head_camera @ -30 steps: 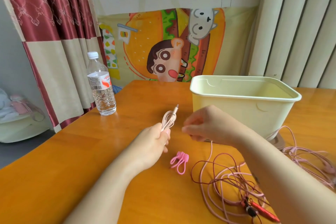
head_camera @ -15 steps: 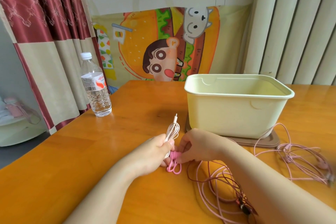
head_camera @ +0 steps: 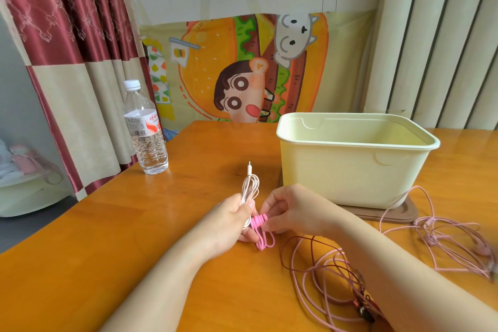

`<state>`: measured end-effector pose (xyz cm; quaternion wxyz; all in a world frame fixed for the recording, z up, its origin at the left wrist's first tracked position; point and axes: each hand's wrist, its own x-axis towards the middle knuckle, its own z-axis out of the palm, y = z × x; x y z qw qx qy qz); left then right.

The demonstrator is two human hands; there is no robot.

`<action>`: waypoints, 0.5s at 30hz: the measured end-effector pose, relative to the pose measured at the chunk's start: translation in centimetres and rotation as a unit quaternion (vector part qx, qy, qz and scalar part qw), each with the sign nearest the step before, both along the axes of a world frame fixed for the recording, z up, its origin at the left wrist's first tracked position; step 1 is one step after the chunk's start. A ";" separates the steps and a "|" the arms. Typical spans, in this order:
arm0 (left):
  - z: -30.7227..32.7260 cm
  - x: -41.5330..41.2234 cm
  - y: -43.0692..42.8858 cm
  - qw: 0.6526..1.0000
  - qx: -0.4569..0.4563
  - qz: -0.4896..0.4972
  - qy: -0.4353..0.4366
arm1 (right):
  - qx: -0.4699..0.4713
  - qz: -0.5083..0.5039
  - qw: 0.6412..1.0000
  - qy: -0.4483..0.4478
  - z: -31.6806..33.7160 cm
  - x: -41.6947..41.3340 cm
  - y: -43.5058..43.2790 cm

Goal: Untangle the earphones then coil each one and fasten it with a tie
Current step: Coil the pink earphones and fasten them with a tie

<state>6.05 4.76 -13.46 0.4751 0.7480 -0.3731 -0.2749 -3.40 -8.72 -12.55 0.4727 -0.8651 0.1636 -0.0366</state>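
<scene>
Well clear of table [head_camera: 107, 250] edges, left grip [head_camera: 229, 221] holds coiled earphone [head_camera: 249, 188], right grip [head_camera: 293, 210] pinches ties [head_camera: 262, 229].

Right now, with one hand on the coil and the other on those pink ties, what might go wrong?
1. The left hand grips the coiled earphone only at its lower end, so the loops may spring open before a tie goes on.
2. The right hand pinches a bunch of pink ties, and several could come up together.
3. The right forearm lies over the tangled cables and may drag them.
</scene>
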 end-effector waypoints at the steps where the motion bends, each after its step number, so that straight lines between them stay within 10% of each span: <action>1: 0.0 0.0 0.0 1.000 -0.003 0.001 0.000 | -0.002 -0.001 1.000 -0.007 0.0 0.0 0.0; 15: 0.8 -0.1 0.3 0.997 -0.057 0.018 0.055 | -0.090 -0.012 0.991 -0.099 0.1 0.4 0.4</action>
